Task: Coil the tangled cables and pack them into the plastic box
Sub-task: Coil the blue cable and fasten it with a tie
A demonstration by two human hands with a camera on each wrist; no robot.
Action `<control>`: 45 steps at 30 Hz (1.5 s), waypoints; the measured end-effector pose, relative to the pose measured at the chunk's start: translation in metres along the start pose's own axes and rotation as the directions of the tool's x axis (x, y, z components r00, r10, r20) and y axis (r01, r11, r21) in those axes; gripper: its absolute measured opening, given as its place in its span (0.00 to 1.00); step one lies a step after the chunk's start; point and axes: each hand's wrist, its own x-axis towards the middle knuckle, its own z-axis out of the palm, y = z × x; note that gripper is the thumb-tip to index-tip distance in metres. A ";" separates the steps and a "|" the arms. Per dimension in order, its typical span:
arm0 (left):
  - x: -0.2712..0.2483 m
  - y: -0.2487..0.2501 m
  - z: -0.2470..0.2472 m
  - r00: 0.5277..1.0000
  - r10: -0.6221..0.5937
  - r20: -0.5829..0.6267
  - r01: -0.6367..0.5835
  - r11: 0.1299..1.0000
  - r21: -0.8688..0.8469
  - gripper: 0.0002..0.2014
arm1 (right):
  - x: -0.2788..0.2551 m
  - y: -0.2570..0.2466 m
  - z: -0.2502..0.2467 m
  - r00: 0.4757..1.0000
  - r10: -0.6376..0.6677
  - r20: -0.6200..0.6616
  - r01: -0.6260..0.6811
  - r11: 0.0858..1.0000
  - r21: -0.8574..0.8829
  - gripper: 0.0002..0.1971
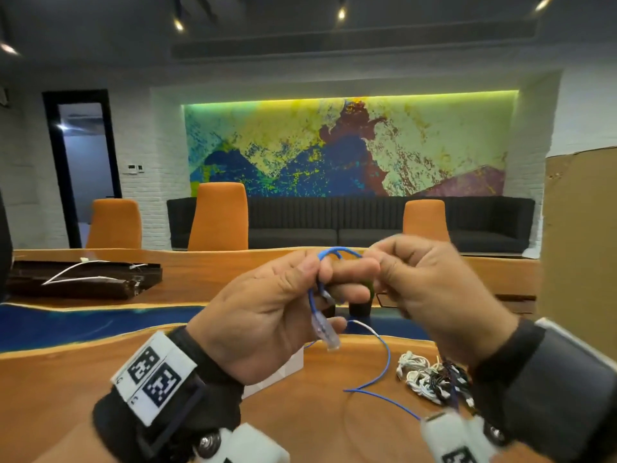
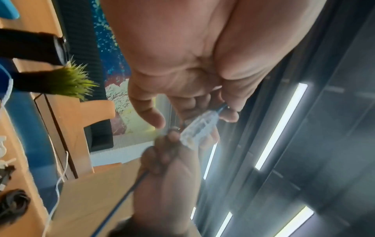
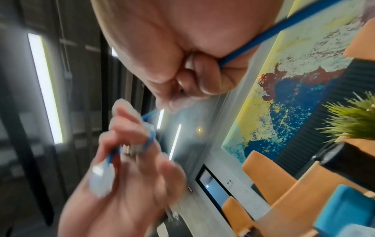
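Head view, hands: I am holding both hands up over the desk [image 1: 100, 372]; my left hand [image 1: 267, 315] is grasping the blue cable [image 1: 384, 362] near its clear plug [image 1: 325, 332], and my right hand [image 1: 430, 295] is pinching a small loop of it.
Head view, progress: I am judging the first turns are only just forming; most of the blue cable is trailing loose down to the desk, and a white-and-black tangle [image 1: 430, 375] is waiting untouched beside it.
Head view, box: a white object [image 1: 283, 372] is showing behind my left wrist; I cannot tell whether it is the plastic box.
Left wrist view: my fingers [image 2: 150, 110] are curling round the clear plug.
Right wrist view: my right hand is clamping the cable, which is running back past the palm; the left hand is blurring.
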 end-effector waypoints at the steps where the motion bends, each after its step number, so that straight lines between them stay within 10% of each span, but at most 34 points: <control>1: 0.002 0.000 0.003 0.999 0.029 -0.038 -0.029 1.000 -0.010 0.11 | -0.006 0.007 0.007 0.999 -0.017 0.037 0.020 0.995 -0.098 0.08; 4: 0.008 -0.003 0.004 0.975 0.176 -0.135 -0.106 0.905 0.413 0.10 | -0.025 0.017 0.022 0.972 0.064 0.226 0.030 0.921 -0.389 0.09; 6: 0.008 -0.009 0.000 0.972 0.225 -0.063 -0.084 0.590 0.803 0.08 | -0.032 0.009 0.020 0.932 0.147 0.331 0.063 0.834 -0.548 0.06; 8: 0.008 -0.015 -0.006 0.987 0.159 -0.008 -0.048 0.343 0.938 0.06 | -0.031 -0.005 0.011 0.905 0.158 0.394 0.147 0.753 -0.641 0.06; 11: 0.006 -0.012 -0.004 0.996 0.084 0.004 -0.028 0.278 0.960 0.06 | -0.027 -0.023 -0.004 0.889 0.082 0.450 0.290 0.660 -0.693 0.08; 16: 0.004 -0.003 -0.004 0.997 -0.064 0.044 -0.016 0.381 0.925 0.09 | -0.014 -0.035 -0.021 0.883 -0.163 0.440 0.421 0.688 -0.591 0.01; 19: 0.000 0.004 -0.003 0.978 -0.180 0.107 0.040 0.663 0.747 0.08 | 0.000 -0.037 -0.030 0.867 -0.267 0.421 0.473 0.708 -0.525 0.03; 22: -0.004 0.015 0.001 0.972 -0.163 0.169 0.128 0.971 0.204 0.05 | 0.010 -0.026 -0.029 0.922 -0.315 0.227 0.376 0.869 -0.322 0.06; 25: -0.002 0.024 0.010 0.982 -0.020 0.189 0.060 0.975 -0.213 0.08 | -0.001 -0.009 -0.010 0.963 -0.228 0.142 0.247 0.960 -0.133 0.11; 28: 0.005 0.021 0.021 0.990 0.101 -0.094 -0.097 0.994 0.043 0.11 | -0.021 -0.002 0.017 0.928 -0.023 0.372 0.162 0.923 -0.349 0.13; 30: 0.006 0.016 0.021 0.961 0.217 -0.170 -0.118 0.881 0.457 0.13 | -0.031 -0.011 0.024 0.871 0.173 0.460 0.103 0.851 -0.515 0.05; 32: 0.005 0.013 0.016 0.965 0.250 -0.077 -0.079 0.557 0.827 0.13 | -0.036 -0.023 0.023 0.836 0.220 0.503 0.145 0.795 -0.589 0.03; 34: 0.002 0.011 0.012 0.977 0.212 0.005 -0.064 0.272 0.960 0.12 | -0.037 -0.038 0.015 0.859 0.130 0.495 0.229 0.768 -0.599 0.06; 37: 0.000 0.011 0.009 0.988 0.148 0.038 -0.051 0.086 0.995 0.10 | -0.032 -0.049 0.000 0.894 -0.025 0.447 0.321 0.732 -0.601 0.07; 40: -0.005 0.012 0.001 0.998 0.033 -0.058 0.040 0.397 0.917 0.10 | -0.024 -0.058 -0.014 0.921 -0.187 0.343 0.355 0.766 -0.536 0.05; 43: -0.018 0.012 -0.001 0.993 -0.100 -0.062 0.117 0.846 0.520 0.12 | -0.012 -0.060 -0.023 0.941 -0.248 0.230 0.317 0.885 -0.341 0.03; 45: -0.023 0.014 0.004 0.989 -0.128 0.069 0.110 0.969 0.223 0.12 | -0.005 -0.050 -0.019 0.969 -0.190 0.161 0.211 0.969 -0.130 0.06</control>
